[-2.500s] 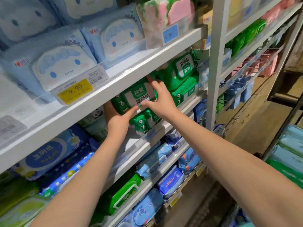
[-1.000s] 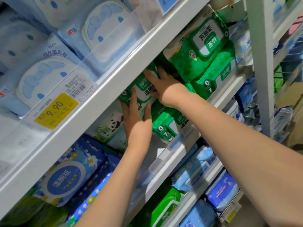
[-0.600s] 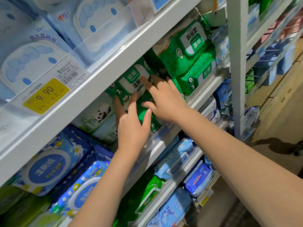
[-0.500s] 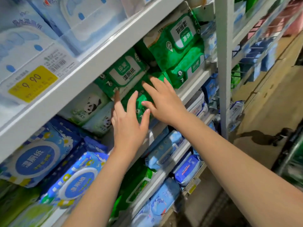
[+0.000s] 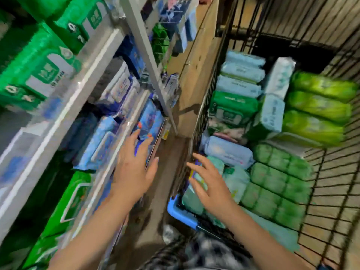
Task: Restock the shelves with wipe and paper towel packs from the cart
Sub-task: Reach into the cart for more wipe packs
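- The left hand (image 5: 134, 172) has a wide grip, fingers spread and holding nothing. It hovers at the front edge of a lower shelf (image 5: 124, 137), just near of a blue wipe pack (image 5: 151, 121).
- The right hand (image 5: 211, 186) also has a wide, empty grip. It is over the near left corner of the cart (image 5: 331, 191), above pale mint packs (image 5: 236, 180). Blur hides whether it touches them.
- A strip of floor (image 5: 167, 152) lies between the two hands.
- Just far of the right hand lies a pale blue pack (image 5: 228, 152), with green multi-packs (image 5: 278, 184) to its right.
- Farther in the cart lie a dark green pack (image 5: 233, 106) and lime green packs (image 5: 315, 114).
- At upper left, green wipe packs (image 5: 35, 65) fill a higher shelf, well apart from either hand.
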